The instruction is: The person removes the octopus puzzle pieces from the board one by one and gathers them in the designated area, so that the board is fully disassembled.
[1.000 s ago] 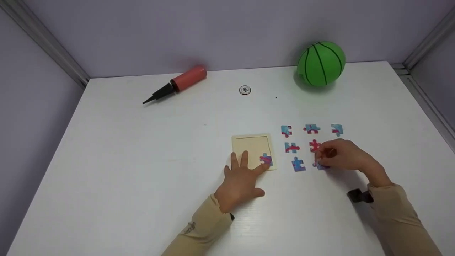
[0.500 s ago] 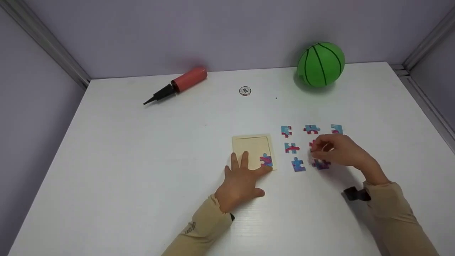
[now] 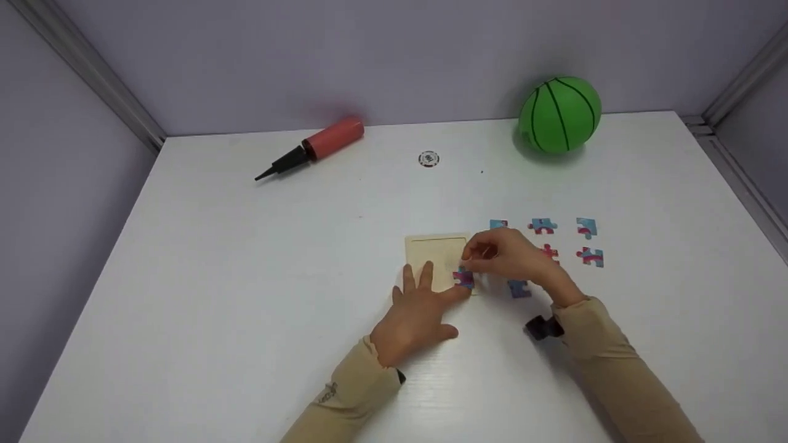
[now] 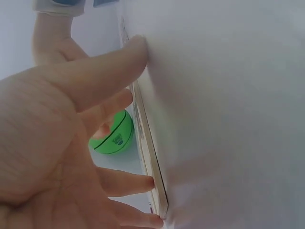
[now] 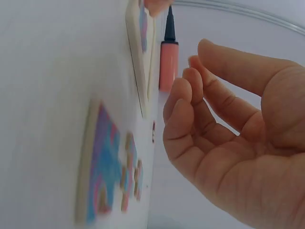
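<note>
A shallow pale wooden puzzle tray [image 3: 436,249] lies near the middle of the white table. One pink-and-purple jigsaw piece [image 3: 464,279] sits in its lower right corner. My left hand [image 3: 414,320] is spread over the tray's near side, fingers straight, the index fingertip at that piece's lower edge. My right hand [image 3: 508,253] hovers over the tray's right rim, its fingertips close above the same piece. In the right wrist view the fingers of this hand [image 5: 228,138] are loosely bent, with nothing between them and the thumb.
Right of the tray lie loose jigsaw pieces in rows, including a blue-and-pink one [image 3: 542,226], a corner one [image 3: 586,227] and a purple-blue one [image 3: 519,288]; my right arm covers some. Farther back are a red hand pump [image 3: 335,138], a poker chip [image 3: 429,159] and a green ball [image 3: 560,115].
My right hand has left the purple piece in the near row of loose pieces and moved left to the tray's right edge. My left hand stays in place on the tray.
</note>
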The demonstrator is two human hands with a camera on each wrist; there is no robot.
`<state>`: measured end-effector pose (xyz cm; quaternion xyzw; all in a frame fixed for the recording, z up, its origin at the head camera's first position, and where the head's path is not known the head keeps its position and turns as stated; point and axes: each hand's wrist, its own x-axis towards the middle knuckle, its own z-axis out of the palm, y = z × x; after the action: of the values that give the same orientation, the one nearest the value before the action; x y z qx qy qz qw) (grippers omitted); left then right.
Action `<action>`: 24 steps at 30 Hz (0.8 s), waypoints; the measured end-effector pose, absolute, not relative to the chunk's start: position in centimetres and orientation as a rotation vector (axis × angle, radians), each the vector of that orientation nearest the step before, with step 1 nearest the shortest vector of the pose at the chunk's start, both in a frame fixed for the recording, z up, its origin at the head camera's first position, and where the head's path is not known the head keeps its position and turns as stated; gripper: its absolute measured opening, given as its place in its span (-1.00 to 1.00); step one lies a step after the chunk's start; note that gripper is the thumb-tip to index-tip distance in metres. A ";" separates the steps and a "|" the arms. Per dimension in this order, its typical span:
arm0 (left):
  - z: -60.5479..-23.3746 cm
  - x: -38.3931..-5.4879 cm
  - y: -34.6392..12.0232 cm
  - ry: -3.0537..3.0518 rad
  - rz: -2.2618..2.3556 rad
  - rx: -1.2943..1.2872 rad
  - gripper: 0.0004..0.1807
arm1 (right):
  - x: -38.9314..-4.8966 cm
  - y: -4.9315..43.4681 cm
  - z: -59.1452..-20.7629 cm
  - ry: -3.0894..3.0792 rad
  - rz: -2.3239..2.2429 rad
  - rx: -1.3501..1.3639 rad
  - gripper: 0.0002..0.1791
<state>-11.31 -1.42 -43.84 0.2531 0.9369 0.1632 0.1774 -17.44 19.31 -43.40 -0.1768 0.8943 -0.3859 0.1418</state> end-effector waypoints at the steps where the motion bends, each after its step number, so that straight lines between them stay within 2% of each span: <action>1: -43.9 -11.4 -1.5 2.652 0.479 0.710 -0.30 | -17.5 19.1 -43.6 2.570 -1.115 -0.507 -0.90; 9: -43.9 -11.7 -2.3 2.670 0.493 0.645 -0.19 | -17.8 18.5 -43.9 2.545 -1.088 -0.450 -0.91; 24: -44.3 -11.6 -2.3 2.666 0.464 0.603 -0.16 | -17.8 18.4 -44.0 2.545 -1.001 -0.470 -0.88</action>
<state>-11.61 -2.27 -44.27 0.2138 0.9452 0.1646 0.1837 -17.85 18.40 -44.05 -0.1666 0.9017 -0.3548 0.1824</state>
